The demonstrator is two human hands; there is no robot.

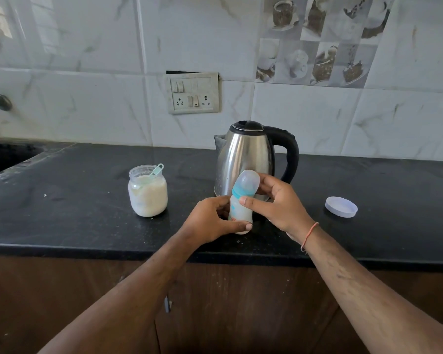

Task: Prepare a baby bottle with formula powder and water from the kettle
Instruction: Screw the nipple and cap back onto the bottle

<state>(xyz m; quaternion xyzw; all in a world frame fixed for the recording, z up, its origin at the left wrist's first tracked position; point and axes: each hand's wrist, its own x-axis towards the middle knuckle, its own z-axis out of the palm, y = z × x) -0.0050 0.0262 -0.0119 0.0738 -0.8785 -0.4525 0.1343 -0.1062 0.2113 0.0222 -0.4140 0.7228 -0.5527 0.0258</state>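
- Black stone countertop (87, 221) carries everything in the one head view; my baby bottle (240, 208) stands on it near the front edge, just in front of the kettle (243, 159), tilted slightly to the right.
- My left hand (212, 221) is curled round the bottle's lower body, thumb across the front near the base; I judge it is there to steady the bottle against turning.
- My right hand (276, 203) pinches higher up, thumb on the teal collar (242, 191) and fingers behind the frosted cap (248, 181); the hold suits unscrewing or tightening the top, though which I cannot tell.
- White fills the bottle's body; whether that is its contents or just its wall I cannot tell.
- Glass jar (148, 194) stands open to the left, well apart from the bottle; it holds pale formula powder to well past half, with a small teal scoop (157, 171) leaning on its rim, handle up, ready to lift.
- Lilac lid (341, 206) lies to the right, apart from both hands; I take it for the jar's.
- Kettle lid is down, spout to the left, black handle to the right, so my right hand could take it; what it holds is hidden.
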